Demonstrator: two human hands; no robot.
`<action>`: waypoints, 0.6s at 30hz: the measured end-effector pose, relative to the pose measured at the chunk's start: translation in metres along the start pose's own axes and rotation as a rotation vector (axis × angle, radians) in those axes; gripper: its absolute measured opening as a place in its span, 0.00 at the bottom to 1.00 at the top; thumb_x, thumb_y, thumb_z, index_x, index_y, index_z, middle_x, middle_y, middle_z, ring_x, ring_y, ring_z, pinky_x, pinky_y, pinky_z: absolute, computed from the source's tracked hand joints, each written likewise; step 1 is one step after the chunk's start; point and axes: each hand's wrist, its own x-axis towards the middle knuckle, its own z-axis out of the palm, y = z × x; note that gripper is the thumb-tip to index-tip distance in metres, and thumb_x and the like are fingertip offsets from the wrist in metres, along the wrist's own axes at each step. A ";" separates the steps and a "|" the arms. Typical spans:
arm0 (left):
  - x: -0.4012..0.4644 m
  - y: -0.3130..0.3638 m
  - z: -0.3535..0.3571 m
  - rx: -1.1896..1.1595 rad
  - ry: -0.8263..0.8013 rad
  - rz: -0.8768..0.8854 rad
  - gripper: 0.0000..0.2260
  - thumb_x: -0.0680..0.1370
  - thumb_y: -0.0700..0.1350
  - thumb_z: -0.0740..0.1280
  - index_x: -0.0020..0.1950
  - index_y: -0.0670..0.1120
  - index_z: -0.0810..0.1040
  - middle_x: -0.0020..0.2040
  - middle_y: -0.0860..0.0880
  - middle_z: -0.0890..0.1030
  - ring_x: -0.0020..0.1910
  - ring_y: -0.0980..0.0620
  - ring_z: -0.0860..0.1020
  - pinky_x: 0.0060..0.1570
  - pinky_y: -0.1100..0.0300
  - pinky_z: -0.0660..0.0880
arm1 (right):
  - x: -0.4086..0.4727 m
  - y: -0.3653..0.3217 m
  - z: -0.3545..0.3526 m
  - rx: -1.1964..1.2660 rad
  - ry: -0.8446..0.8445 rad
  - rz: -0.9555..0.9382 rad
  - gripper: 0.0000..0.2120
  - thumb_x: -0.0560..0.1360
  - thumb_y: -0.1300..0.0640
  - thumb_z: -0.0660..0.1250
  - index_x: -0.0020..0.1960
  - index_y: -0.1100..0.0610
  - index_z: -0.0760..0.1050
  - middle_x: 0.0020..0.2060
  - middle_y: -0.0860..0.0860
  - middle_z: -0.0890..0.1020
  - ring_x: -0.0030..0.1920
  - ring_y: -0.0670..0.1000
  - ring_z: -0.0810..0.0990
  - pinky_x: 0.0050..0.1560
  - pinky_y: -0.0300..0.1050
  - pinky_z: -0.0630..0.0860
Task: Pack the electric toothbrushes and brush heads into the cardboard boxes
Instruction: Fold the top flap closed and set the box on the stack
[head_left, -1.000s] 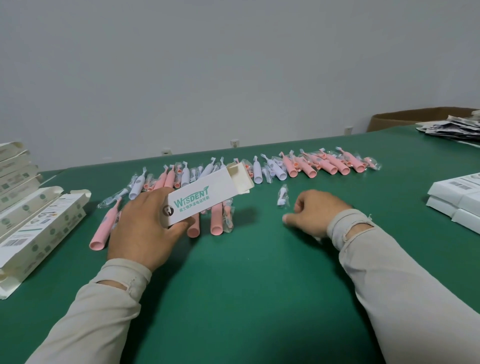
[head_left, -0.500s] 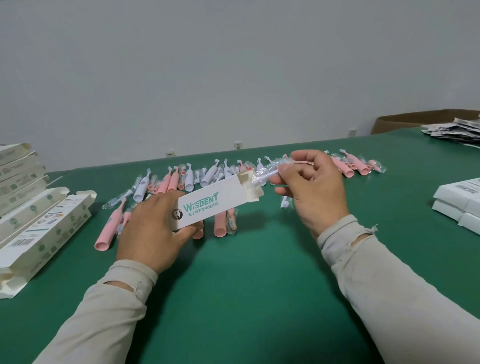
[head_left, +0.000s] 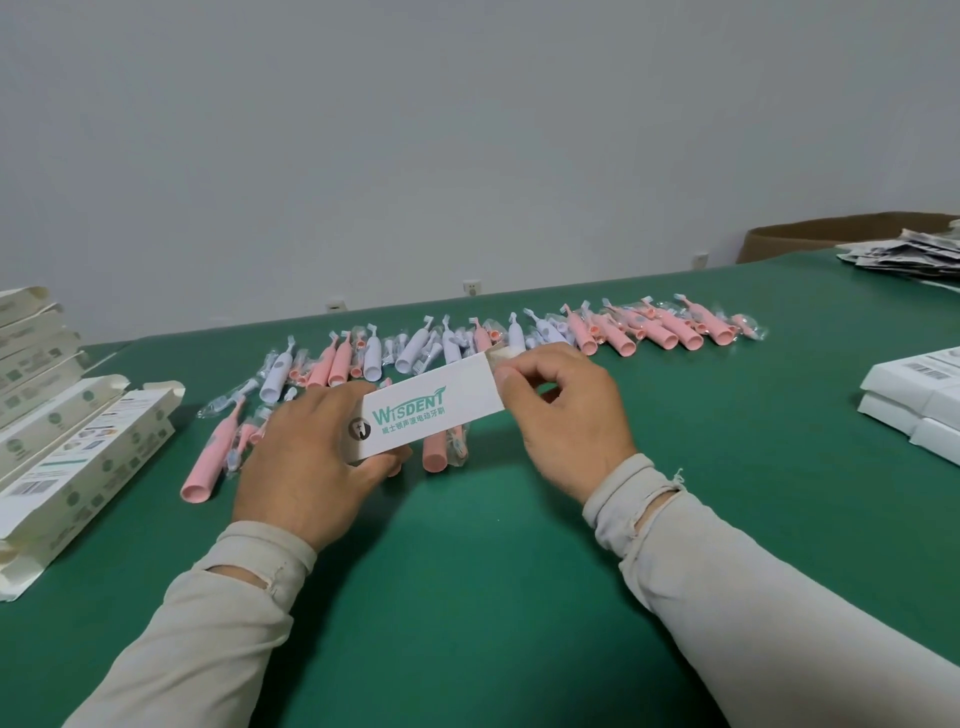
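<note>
Left hand (head_left: 306, 462) grips the box (head_left: 426, 415); right hand (head_left: 561, 410) pinches its end flap (head_left: 506, 358). Forcing that flap could crease it or jam it against whatever sits inside.

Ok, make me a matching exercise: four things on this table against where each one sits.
Things:
1. WISDENT box
2. open flat boxes
3. closed white boxes
4. paper pile

Places:
A. far right corner
B. left edge
C. between both hands
D. right edge

Pairs: 1-C, 2-B, 3-D, 4-A
</note>
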 end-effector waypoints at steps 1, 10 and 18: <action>0.000 0.000 0.000 -0.003 0.003 -0.002 0.27 0.70 0.57 0.75 0.67 0.56 0.73 0.58 0.54 0.78 0.56 0.49 0.72 0.53 0.49 0.73 | -0.001 -0.002 0.000 0.019 -0.027 0.005 0.07 0.75 0.54 0.67 0.41 0.46 0.81 0.43 0.42 0.82 0.45 0.41 0.79 0.48 0.38 0.74; 0.000 0.000 0.003 -0.005 -0.007 0.007 0.27 0.69 0.56 0.77 0.66 0.56 0.73 0.56 0.53 0.79 0.55 0.48 0.73 0.54 0.49 0.73 | -0.003 -0.005 0.005 0.106 -0.243 0.124 0.17 0.72 0.55 0.59 0.49 0.65 0.80 0.46 0.59 0.83 0.50 0.58 0.78 0.53 0.55 0.77; 0.002 -0.006 0.001 -0.021 0.037 -0.032 0.21 0.70 0.56 0.72 0.61 0.56 0.75 0.51 0.53 0.79 0.51 0.47 0.72 0.49 0.49 0.71 | 0.034 0.039 -0.026 -0.300 -0.014 0.217 0.12 0.79 0.57 0.62 0.56 0.49 0.81 0.59 0.46 0.79 0.61 0.50 0.76 0.61 0.47 0.72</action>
